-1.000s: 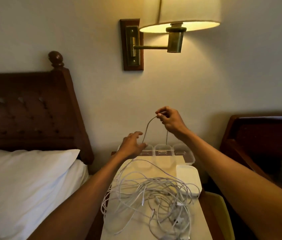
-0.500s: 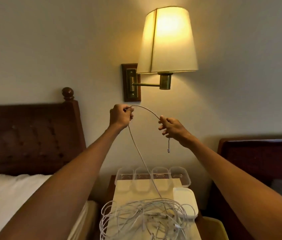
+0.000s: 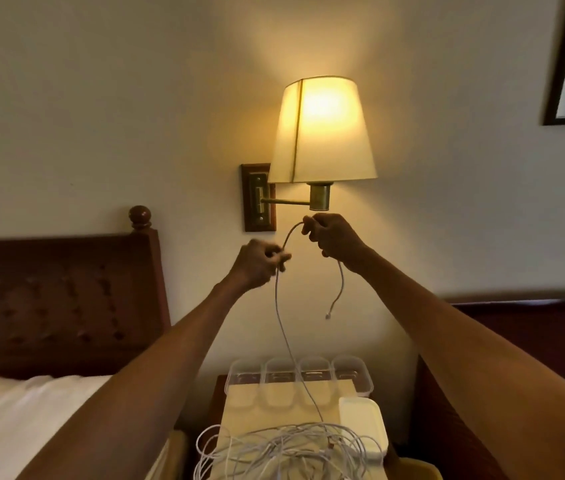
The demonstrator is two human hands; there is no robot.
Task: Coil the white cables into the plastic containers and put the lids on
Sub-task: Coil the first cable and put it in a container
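Left grip [image 3: 260,263], right grip [image 3: 334,239]: fingers curled, both pinching same white cable [image 3: 279,306], raised over tangle [image 3: 284,448] on counter [image 3: 274,410]; containers [image 3: 298,374] behind.

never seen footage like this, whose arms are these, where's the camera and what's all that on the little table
No machine here: these are a person's two bare arms. Every picture comes from one wide-angle camera worn on their head, looking forward and down. The left hand pinches one white cable and the right hand grips it slightly higher, just under the lit wall lamp. Its short end dangles below the right hand; the long part runs down to a tangle of white cables on the small table. At the table's back stands a row of four clear plastic containers, and a white lid-like piece lies at the right edge.
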